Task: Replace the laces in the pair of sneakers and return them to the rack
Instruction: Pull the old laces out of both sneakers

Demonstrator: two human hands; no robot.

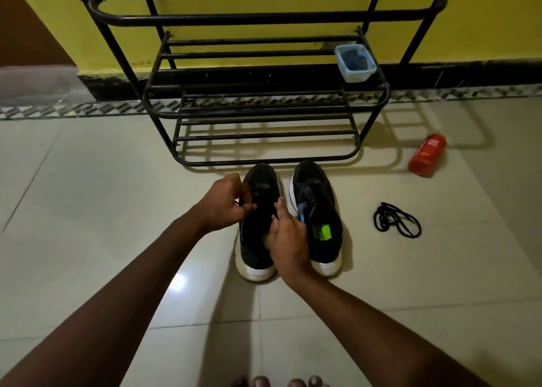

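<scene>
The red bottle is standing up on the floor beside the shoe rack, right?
Not quite. The red bottle is lying on its side on the floor beside the shoe rack. The head view shows it.

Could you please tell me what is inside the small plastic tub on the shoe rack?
The tub on the rack holds a dark, tangled heap, too small to identify. Anything beneath that heap is covered.
</scene>
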